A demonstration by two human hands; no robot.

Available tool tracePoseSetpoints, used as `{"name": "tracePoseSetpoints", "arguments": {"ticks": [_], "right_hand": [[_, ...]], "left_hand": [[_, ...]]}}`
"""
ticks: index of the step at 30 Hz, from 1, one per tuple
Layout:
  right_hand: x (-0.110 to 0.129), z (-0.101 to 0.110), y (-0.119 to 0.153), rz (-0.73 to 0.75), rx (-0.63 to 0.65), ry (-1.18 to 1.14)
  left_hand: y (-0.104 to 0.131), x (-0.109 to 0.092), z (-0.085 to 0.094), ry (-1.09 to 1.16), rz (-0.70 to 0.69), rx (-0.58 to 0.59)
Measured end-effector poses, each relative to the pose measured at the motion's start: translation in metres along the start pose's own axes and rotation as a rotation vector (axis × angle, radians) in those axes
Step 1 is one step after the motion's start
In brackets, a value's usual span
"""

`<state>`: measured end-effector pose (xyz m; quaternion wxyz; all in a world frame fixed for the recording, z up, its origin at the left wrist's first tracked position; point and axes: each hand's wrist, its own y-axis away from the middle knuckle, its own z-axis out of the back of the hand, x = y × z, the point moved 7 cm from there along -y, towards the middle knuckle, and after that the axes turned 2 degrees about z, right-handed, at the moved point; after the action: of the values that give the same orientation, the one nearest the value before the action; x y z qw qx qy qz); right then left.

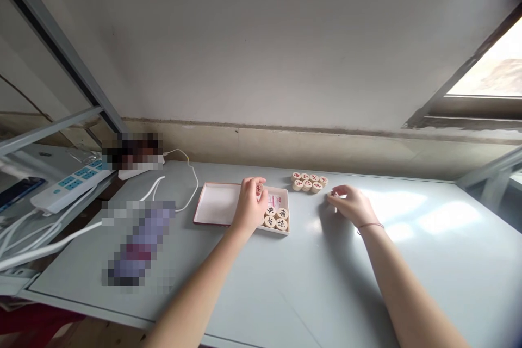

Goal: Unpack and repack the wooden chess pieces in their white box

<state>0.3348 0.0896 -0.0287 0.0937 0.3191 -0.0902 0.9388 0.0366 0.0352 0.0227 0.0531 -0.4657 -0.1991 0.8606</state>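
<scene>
My left hand (pixel 249 204) is closed on a round Chinese chess piece (pixel 259 188), held over the shallow white box (pixel 216 204). Below and right of it, several pieces with black characters (pixel 281 224) lie in the box's right part; my hand hides some of the box. My right hand (pixel 353 204) pinches another chess piece (pixel 332 196) at the tabletop, its face mostly covered by the fingers. Just left of that hand, several pieces with red characters (pixel 308 184) stand grouped in rows on the table.
A power strip (pixel 77 182) and white cables (pixel 53 253) lie at the left. On the grey table (pixel 261 288) there is a blurred purple item (pixel 147 242). The wall (pixel 261 144) bounds the back, and metal frame posts (pixel 61 38) rise at the left.
</scene>
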Motion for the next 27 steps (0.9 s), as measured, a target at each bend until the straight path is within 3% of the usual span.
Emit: {"name": "tracePoseSetpoints", "arguments": {"ticks": [7, 13, 17, 18, 20, 22, 27], "right_hand": [[0.007, -0.001, 0.005, -0.010, 0.010, -0.014], [0.018, 0.000, 0.009, 0.030, -0.038, -0.015], [0.055, 0.013, 0.025, 0.127, -0.192, -0.096], [0.070, 0.009, 0.032, 0.179, -0.135, -0.183], [0.105, -0.008, 0.050, 0.332, 0.094, -0.372], [0.131, -0.018, 0.070, 0.437, 0.208, -0.413], [0.153, -0.023, 0.093, 0.539, 0.155, -0.334]], "left_hand": [[0.001, 0.005, -0.005, -0.007, 0.022, 0.064], [0.005, 0.002, -0.009, -0.012, 0.144, 0.154], [0.008, -0.010, -0.013, -0.045, 0.053, 0.183], [0.009, -0.014, -0.014, -0.061, 0.004, 0.185], [0.012, -0.021, -0.017, -0.102, -0.098, 0.194], [0.015, -0.025, -0.022, -0.140, -0.175, 0.226], [0.019, -0.025, -0.025, -0.212, -0.259, 0.278]]}}
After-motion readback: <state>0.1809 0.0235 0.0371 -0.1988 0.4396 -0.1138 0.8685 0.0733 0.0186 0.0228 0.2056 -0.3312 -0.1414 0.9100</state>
